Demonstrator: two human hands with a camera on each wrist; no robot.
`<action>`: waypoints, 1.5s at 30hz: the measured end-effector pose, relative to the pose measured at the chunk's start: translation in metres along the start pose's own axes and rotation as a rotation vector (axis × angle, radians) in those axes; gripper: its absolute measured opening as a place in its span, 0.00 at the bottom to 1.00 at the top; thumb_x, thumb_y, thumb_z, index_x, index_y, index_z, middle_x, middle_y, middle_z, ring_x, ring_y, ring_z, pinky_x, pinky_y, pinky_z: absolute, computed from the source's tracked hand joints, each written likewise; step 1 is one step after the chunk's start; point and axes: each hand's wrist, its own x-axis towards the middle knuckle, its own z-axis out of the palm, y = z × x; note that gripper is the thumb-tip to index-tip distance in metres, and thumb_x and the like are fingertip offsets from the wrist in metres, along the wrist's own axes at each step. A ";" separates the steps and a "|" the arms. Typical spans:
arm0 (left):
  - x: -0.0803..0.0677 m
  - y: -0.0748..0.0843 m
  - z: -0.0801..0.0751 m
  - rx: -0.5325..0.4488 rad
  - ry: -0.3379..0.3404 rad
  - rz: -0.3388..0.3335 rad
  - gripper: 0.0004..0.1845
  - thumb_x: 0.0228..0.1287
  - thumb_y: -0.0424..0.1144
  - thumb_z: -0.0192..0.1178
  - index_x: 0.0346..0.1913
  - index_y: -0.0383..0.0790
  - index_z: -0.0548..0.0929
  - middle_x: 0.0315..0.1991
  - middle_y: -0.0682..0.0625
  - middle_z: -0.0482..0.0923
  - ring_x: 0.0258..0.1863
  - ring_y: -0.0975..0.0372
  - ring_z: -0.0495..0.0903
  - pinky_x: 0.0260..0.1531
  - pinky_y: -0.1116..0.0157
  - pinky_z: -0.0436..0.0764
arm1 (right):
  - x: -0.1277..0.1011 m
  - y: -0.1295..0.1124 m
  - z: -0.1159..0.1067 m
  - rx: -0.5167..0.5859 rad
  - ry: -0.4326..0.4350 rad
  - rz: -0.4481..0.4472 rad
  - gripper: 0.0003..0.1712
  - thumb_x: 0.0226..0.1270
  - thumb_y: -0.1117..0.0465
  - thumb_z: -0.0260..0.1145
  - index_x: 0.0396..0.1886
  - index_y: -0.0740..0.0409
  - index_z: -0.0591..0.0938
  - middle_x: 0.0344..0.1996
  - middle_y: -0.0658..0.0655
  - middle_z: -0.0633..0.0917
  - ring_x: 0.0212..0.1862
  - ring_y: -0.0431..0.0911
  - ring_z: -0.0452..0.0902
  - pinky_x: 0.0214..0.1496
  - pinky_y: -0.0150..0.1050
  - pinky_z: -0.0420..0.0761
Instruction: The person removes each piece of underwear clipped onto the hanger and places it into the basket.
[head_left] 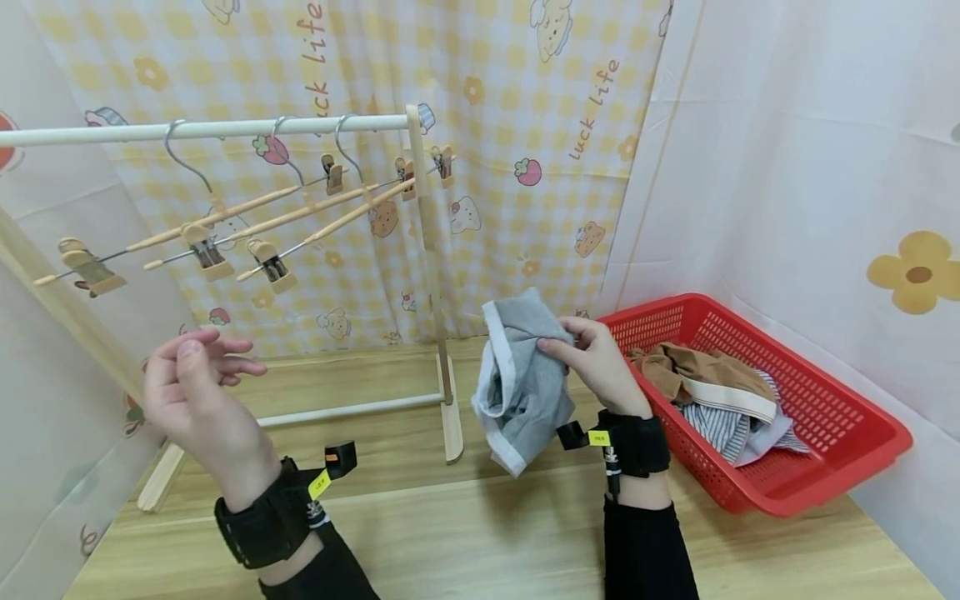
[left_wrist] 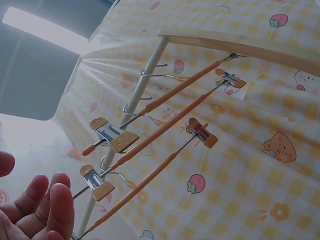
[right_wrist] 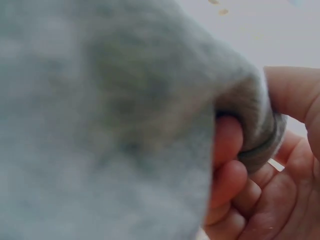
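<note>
A light grey garment (head_left: pixel 528 358) with white bands along its edges hangs crumpled in front of me, gripped at its right side by my right hand (head_left: pixel 603 367). In the right wrist view its blurred grey cloth (right_wrist: pixel 125 125) fills the left, with a fold pinched between thumb and fingers. My left hand (head_left: pixel 198 400) is raised at the left, palm up, its fingers loosely bent and nothing in them. Above it, wooden clip hangers (head_left: pixel 300 219) hang from the rack's white rail (head_left: pixel 247 127); the left wrist view shows their wooden clips (left_wrist: pixel 116 136) from below.
A red basket (head_left: pixel 832 492) stands at the right, holding a brown garment (head_left: pixel 708 375) with a white waistband and blue-striped cloth (head_left: pixel 716 427). The rack's wooden post (head_left: pixel 435 292) and foot (head_left: pixel 452 429) stand between my hands on the wooden table (head_left: pixel 450 533). A patterned curtain (head_left: pixel 495 108) hangs behind.
</note>
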 end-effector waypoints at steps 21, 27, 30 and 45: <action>-0.001 -0.001 0.000 0.010 -0.009 -0.001 0.10 0.69 0.28 0.52 0.33 0.25 0.81 0.24 0.39 0.79 0.17 0.57 0.76 0.16 0.71 0.66 | -0.016 -0.004 -0.045 0.477 0.799 -0.307 0.08 0.64 0.69 0.70 0.40 0.71 0.83 0.23 0.55 0.79 0.19 0.40 0.72 0.15 0.30 0.65; -0.001 -0.001 0.000 0.018 -0.008 0.006 0.10 0.69 0.28 0.52 0.32 0.25 0.81 0.24 0.39 0.79 0.16 0.57 0.75 0.17 0.71 0.66 | -0.017 -0.007 -0.049 0.509 0.953 -0.393 0.13 0.64 0.69 0.69 0.47 0.71 0.83 0.38 0.63 0.80 0.31 0.46 0.77 0.28 0.32 0.76; -0.001 -0.001 0.001 0.019 -0.008 0.007 0.10 0.69 0.28 0.52 0.32 0.24 0.81 0.24 0.39 0.79 0.16 0.57 0.76 0.17 0.71 0.65 | -0.017 -0.008 -0.052 0.539 0.995 -0.457 0.13 0.65 0.71 0.67 0.49 0.70 0.82 0.42 0.65 0.79 0.34 0.47 0.78 0.30 0.34 0.77; 0.000 -0.002 0.000 0.010 -0.015 0.009 0.10 0.69 0.28 0.52 0.32 0.24 0.80 0.24 0.39 0.78 0.16 0.58 0.76 0.16 0.71 0.66 | -0.022 -0.006 -0.064 0.590 1.322 -0.431 0.14 0.67 0.68 0.67 0.51 0.66 0.81 0.51 0.63 0.79 0.46 0.51 0.78 0.40 0.38 0.78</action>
